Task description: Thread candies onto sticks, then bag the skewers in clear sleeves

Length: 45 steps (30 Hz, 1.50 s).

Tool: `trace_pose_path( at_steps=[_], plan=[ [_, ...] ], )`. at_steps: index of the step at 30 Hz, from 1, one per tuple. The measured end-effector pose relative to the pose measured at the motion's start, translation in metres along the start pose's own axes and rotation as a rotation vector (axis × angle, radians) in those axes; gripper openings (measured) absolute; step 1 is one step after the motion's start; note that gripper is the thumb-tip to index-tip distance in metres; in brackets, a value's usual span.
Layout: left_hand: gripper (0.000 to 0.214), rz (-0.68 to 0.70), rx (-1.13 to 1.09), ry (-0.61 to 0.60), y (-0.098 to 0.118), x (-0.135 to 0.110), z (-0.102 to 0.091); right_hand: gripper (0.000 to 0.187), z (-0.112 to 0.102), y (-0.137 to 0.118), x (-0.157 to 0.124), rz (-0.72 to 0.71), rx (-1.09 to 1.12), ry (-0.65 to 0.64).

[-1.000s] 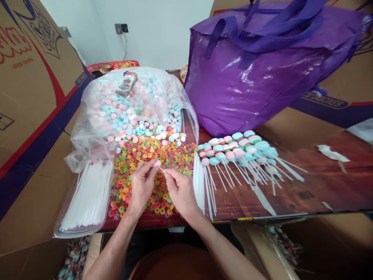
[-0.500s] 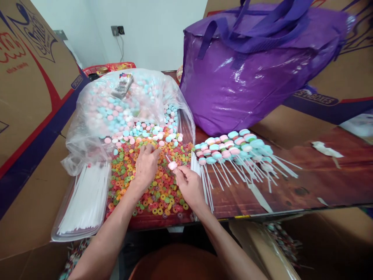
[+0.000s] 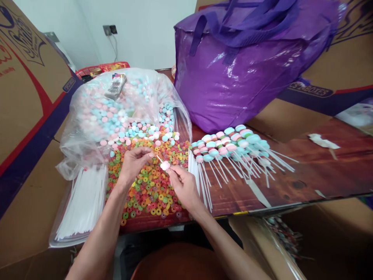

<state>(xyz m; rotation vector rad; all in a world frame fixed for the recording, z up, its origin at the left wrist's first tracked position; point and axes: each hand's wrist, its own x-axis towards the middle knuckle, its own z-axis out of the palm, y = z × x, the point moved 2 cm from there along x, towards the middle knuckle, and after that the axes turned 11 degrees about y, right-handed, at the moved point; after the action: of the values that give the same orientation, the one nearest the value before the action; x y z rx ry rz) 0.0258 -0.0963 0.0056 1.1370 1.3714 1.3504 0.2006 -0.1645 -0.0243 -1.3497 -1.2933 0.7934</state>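
The right hand (image 3: 185,188) is clamped on a thin stick (image 3: 159,158), thumb and finger pinching just behind a pink marshmallow (image 3: 165,165); that grip probably steadies the piece while leaving the bare tip free, angled up toward the left hand (image 3: 134,161). The left fingertips sit close together near that tip, though whether they close on anything I cannot tell. Beneath both hands, colourful gummy rings (image 3: 151,190) spread over the table (image 3: 291,190), likely central so either hand can dip in. Loose white sticks (image 3: 81,202) lie roughly parallel in a clear tray on the left, presumably for easy picking. To the right, filled skewers (image 3: 233,144) are stacked with their candy ends away from the person, bare shafts mostly toward the near edge. Beyond the rings, pastel marshmallows (image 3: 141,126) spill from a clear plastic bag (image 3: 62,146), its mouth facing the person, and a bulging purple bag (image 3: 239,77) stands behind the skewers. Compared with half a second ago, the left hand has drawn back from the rings; the right keeps its pinch.
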Motion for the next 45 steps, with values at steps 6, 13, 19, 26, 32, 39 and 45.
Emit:
trace_pose_path(
  at_steps=[6,13,19,26,32,39,45],
  plan=[
    [0.029,-0.121,-0.125,-0.054,0.0,-0.012,-0.001,0.026,-0.001,-0.01,-0.001,-0.071,-0.024,-0.028],
    [0.026,-0.103,-0.151,-0.097,-0.001,-0.016,-0.001,0.03,-0.005,-0.02,-0.001,-0.203,-0.156,-0.05],
    [0.024,-0.014,-0.049,-0.082,0.002,-0.022,-0.002,0.029,-0.005,-0.016,0.0,-0.177,-0.139,-0.068],
    [0.029,-0.129,-0.195,-0.07,-0.009,-0.024,-0.006,0.029,-0.008,-0.015,-0.001,-0.13,-0.091,-0.093],
    [0.03,-0.111,-0.157,-0.051,-0.006,-0.024,-0.007,0.029,-0.011,-0.016,-0.002,-0.245,-0.24,-0.086],
    [0.034,-0.108,-0.097,-0.068,-0.005,-0.024,-0.011,0.03,-0.013,-0.019,-0.004,-0.345,-0.338,-0.172],
    [0.044,-0.215,-0.128,-0.257,-0.004,-0.029,-0.001,0.027,-0.011,-0.021,-0.004,-0.31,-0.206,-0.149]
  ],
)
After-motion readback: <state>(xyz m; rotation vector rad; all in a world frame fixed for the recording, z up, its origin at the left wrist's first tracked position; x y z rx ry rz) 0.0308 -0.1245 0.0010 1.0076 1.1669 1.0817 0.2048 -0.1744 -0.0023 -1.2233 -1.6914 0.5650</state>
